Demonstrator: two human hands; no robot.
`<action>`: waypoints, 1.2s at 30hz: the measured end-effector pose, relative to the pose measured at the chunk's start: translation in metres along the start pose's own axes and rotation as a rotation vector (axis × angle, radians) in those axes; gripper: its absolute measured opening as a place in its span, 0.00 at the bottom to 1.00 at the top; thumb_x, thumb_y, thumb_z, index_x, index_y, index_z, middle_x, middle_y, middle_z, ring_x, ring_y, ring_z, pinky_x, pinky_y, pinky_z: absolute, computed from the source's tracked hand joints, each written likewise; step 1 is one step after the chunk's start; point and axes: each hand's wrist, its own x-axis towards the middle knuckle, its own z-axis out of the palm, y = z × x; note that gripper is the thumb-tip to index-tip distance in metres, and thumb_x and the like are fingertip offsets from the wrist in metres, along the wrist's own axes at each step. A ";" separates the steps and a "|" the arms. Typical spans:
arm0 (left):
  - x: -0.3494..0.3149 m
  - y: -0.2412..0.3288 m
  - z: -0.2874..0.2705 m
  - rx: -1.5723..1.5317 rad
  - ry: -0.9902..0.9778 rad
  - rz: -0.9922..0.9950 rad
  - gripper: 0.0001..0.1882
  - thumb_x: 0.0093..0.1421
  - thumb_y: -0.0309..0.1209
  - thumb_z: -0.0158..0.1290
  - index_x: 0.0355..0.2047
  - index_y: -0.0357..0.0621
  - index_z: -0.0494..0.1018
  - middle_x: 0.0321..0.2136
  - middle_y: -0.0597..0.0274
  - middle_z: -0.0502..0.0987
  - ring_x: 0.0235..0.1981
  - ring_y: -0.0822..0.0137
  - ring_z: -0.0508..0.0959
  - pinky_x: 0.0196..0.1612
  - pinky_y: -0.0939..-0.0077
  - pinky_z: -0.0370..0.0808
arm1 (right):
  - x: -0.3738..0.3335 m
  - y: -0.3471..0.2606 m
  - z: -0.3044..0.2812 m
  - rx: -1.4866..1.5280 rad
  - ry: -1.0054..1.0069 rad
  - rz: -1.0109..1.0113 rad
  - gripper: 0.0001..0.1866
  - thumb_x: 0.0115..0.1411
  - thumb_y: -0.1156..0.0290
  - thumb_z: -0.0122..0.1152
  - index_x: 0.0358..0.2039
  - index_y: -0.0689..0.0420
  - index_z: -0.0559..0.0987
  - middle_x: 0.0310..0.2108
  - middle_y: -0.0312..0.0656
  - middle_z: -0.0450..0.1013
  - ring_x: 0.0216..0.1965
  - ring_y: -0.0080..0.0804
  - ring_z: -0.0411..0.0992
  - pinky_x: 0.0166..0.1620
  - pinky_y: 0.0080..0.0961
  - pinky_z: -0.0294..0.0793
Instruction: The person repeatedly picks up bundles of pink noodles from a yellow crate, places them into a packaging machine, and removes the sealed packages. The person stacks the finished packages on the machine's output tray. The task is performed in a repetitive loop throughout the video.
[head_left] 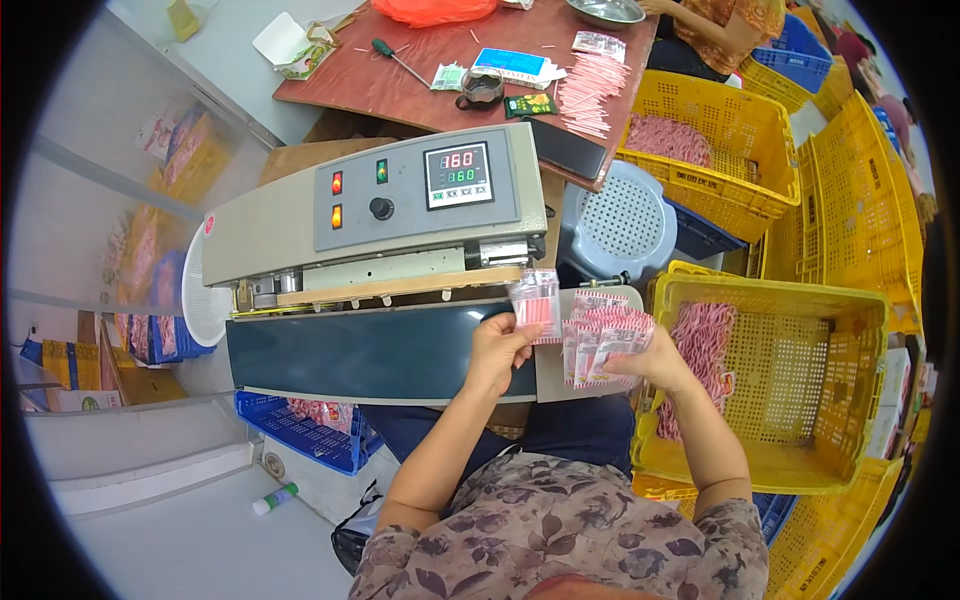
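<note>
My left hand (497,352) pinches a small clear packet (538,306) with pink sticks inside and striped edges. The packet's top end meets the right end of the band sealing machine (275,228), at its sealing strip. Fanned out in my right hand (655,362) is a bunch of similar pink-and-white packets (603,338), thumb on top. That bunch is over the grey metal plate (560,378) at the right end of the machine's dark conveyor belt (370,355). A display and lit switches glow on the machine's panel.
To my right stands a yellow crate (800,480) with pink packets along its left side. Behind it are a grey-blue stool (622,215) and another yellow crate (720,190). A red-brown table (430,35) holds loose pink sticks (592,90), a phone (567,150) and a screwdriver (400,62).
</note>
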 end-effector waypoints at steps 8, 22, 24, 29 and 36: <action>-0.032 -0.001 -0.026 0.818 0.848 0.931 0.15 0.50 0.24 0.55 0.40 0.38 0.68 0.33 0.63 0.68 0.24 0.77 0.66 0.24 0.86 0.63 | 0.023 -0.001 -0.004 -0.113 -0.156 -0.002 0.24 0.42 0.75 0.68 0.41 0.61 0.73 0.37 0.34 0.72 0.38 0.19 0.67 0.45 0.21 0.67; 0.017 0.006 -0.002 0.023 0.056 0.161 0.04 0.54 0.24 0.52 0.29 0.36 0.73 0.18 0.70 0.71 0.14 0.84 0.62 0.16 0.89 0.57 | 0.058 -0.007 0.003 0.054 -0.139 -0.006 0.24 0.40 0.79 0.66 0.42 0.61 0.72 0.36 0.36 0.72 0.37 0.22 0.69 0.44 0.22 0.69; 0.017 0.005 -0.016 0.029 0.127 0.172 0.05 0.53 0.24 0.53 0.29 0.35 0.73 0.17 0.69 0.71 0.12 0.84 0.62 0.13 0.90 0.56 | 0.054 -0.011 -0.002 0.136 -0.112 0.034 0.24 0.41 0.80 0.66 0.42 0.62 0.72 0.37 0.37 0.73 0.37 0.23 0.70 0.43 0.23 0.69; 0.004 0.003 -0.047 0.127 0.419 0.419 0.06 0.52 0.25 0.54 0.29 0.35 0.72 0.20 0.66 0.71 0.16 0.81 0.66 0.16 0.88 0.62 | 0.055 -0.013 -0.004 0.238 -0.045 0.089 0.25 0.41 0.82 0.64 0.44 0.62 0.70 0.37 0.38 0.72 0.37 0.25 0.71 0.43 0.24 0.70; 0.002 0.001 0.009 0.056 0.106 0.241 0.06 0.54 0.25 0.53 0.31 0.35 0.72 0.19 0.70 0.69 0.15 0.83 0.62 0.17 0.89 0.58 | 0.069 -0.016 0.009 0.208 -0.098 0.076 0.25 0.41 0.80 0.66 0.43 0.62 0.71 0.37 0.39 0.73 0.38 0.26 0.71 0.43 0.24 0.70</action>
